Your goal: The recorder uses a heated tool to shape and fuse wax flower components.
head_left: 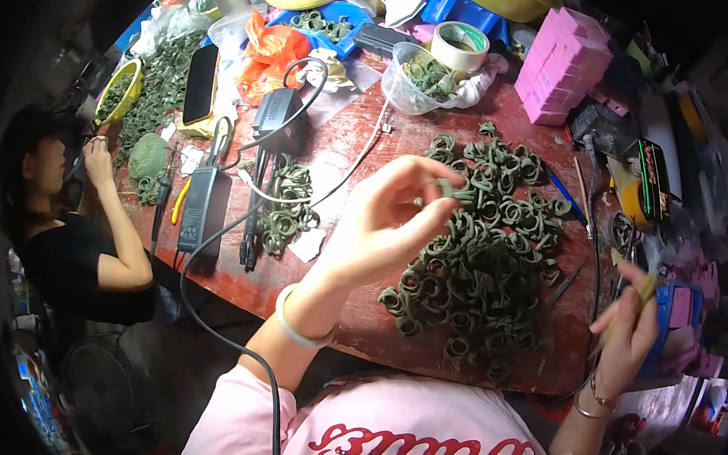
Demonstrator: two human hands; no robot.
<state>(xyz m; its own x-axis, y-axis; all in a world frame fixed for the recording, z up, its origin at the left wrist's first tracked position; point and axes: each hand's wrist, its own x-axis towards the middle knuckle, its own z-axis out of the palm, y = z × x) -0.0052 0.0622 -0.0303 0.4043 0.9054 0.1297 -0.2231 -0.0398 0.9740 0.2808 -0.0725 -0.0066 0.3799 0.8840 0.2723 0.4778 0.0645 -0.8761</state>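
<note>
Left hand raised above the worn red bench, thumb and fingers pinched on one dull green ring-shaped piece. Right hand at the bench's right edge, closed around one thin yellowish stick tool. Between the hands lies one large heap of matching green rings, too many to count. One smaller cluster lies left of it. One clear plastic tub, one tape roll, one stack of pink blocks stand behind.

The right hand hides most of its blurred thin tool.
</note>
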